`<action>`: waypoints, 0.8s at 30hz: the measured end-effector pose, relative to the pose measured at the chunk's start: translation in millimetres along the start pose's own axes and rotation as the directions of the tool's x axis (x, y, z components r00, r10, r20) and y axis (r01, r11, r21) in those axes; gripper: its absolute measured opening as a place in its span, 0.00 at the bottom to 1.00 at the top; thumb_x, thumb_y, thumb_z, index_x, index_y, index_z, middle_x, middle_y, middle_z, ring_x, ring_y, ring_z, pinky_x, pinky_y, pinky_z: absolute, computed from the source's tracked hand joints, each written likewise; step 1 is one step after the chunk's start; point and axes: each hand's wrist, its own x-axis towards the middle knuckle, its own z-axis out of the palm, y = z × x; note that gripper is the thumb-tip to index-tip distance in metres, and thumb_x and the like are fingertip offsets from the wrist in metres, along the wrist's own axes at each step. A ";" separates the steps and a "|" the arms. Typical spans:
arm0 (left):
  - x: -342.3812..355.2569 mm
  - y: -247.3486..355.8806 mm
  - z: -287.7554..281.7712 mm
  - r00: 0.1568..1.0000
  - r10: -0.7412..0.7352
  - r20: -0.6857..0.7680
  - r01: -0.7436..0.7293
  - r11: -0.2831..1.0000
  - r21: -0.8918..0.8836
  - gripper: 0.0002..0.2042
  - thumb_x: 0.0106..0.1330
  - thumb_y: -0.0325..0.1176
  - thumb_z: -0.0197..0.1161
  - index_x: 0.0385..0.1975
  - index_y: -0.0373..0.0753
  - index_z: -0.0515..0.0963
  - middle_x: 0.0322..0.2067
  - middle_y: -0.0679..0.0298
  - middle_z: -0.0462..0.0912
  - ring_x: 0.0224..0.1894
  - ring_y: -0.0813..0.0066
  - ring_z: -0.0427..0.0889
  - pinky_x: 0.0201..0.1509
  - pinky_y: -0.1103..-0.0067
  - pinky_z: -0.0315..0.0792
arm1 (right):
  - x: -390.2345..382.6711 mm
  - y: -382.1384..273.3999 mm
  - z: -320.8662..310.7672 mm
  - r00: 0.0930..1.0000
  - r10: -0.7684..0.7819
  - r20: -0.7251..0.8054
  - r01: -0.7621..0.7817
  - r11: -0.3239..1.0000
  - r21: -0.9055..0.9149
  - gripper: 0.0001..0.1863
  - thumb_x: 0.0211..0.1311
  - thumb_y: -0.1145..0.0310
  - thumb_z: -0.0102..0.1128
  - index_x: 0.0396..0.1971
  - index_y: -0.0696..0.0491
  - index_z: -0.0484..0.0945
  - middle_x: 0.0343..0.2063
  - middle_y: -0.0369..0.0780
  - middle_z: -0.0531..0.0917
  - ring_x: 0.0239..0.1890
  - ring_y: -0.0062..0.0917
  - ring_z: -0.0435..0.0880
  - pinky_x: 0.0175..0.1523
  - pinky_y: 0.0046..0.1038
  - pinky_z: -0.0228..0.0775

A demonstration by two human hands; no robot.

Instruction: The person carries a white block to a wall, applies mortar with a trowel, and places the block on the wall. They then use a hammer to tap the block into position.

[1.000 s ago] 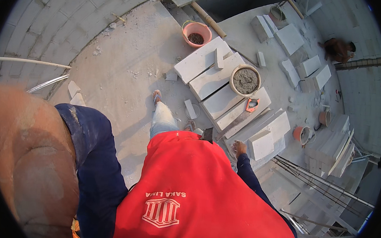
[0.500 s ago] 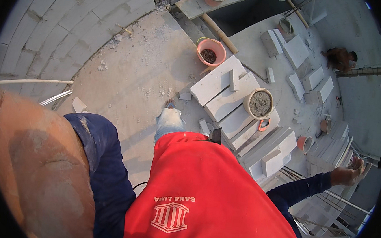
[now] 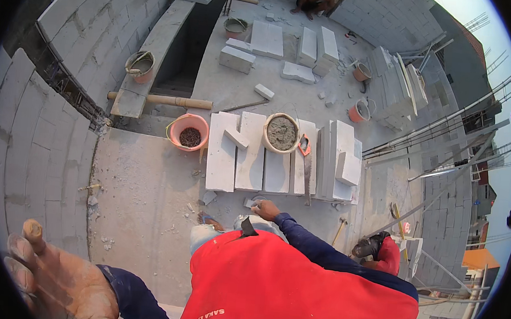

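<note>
Concrete floor (image 3: 142,211) separates blocks (image 3: 249,165) from wall (image 3: 48,163).

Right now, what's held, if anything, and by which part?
Left hand: open, nothing seen in it. Right hand: cannot tell; it overlaps a small pale block piece in view.

The red shirt (image 3: 300,281) has long navy sleeves (image 3: 312,237).

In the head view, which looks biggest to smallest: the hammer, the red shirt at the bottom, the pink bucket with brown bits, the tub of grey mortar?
Red shirt
Pink bucket and mortar tub, too alike to rank
Hammer
</note>
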 end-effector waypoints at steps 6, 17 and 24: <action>-93.9 -47.9 135.3 0.579 -0.697 0.423 0.813 0.455 -0.363 0.24 0.60 0.43 0.71 0.49 0.34 0.72 0.47 0.61 0.71 0.49 0.70 0.73 0.59 0.71 0.69 | -176.2 177.4 126.5 0.658 0.710 0.251 -0.682 0.421 0.598 0.10 0.70 0.61 0.46 0.37 0.49 0.75 0.30 0.40 0.79 0.25 0.31 0.79 0.26 0.40 0.70; -314.6 14.9 312.9 0.164 -0.228 0.960 0.774 0.632 0.018 0.17 0.62 0.36 0.69 0.46 0.34 0.78 0.42 0.55 0.81 0.43 0.63 0.84 0.49 0.71 0.78 | -232.4 110.0 189.4 0.734 0.676 -0.065 -0.679 0.731 -0.068 0.14 0.59 0.64 0.60 0.36 0.60 0.84 0.32 0.50 0.88 0.34 0.40 0.89 0.39 0.39 0.82; -437.9 -1.6 323.0 -0.042 -0.553 0.832 0.673 0.600 0.433 0.16 0.58 0.38 0.70 0.43 0.37 0.81 0.41 0.53 0.84 0.47 0.57 0.82 0.53 0.68 0.76 | -250.0 183.3 177.2 0.789 0.615 -0.009 -0.611 0.785 0.106 0.09 0.57 0.66 0.63 0.33 0.52 0.87 0.34 0.45 0.88 0.38 0.33 0.89 0.42 0.35 0.83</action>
